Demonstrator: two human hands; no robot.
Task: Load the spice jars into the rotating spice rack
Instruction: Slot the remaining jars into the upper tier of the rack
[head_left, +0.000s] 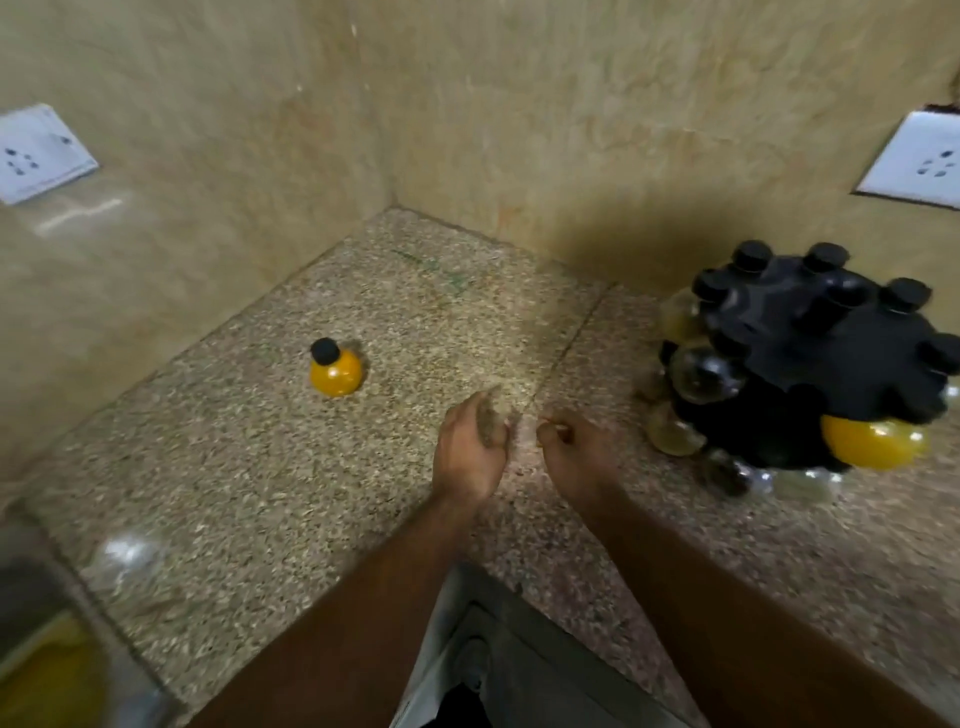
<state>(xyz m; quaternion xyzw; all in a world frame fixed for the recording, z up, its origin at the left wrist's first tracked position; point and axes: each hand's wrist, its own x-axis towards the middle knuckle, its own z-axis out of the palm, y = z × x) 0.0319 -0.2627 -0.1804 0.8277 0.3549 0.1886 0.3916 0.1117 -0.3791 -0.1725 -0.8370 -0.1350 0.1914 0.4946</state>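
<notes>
A round spice jar (335, 370) with yellow contents and a black cap stands alone on the speckled counter, left of centre. The black rotating spice rack (810, 358) stands at the right, with several round jars in it, one of them yellow (872, 441). My left hand (470, 447) and my right hand (576, 454) hover side by side over the middle of the counter, between the lone jar and the rack. Both are blurred. The fingers of each hand are loosely curled and neither holds anything that I can see.
The counter (249, 467) sits in a corner of two beige walls. White power sockets (39, 153) (919, 158) are on the left and right walls. A steel sink (47, 649) with something yellow in it is at the bottom left.
</notes>
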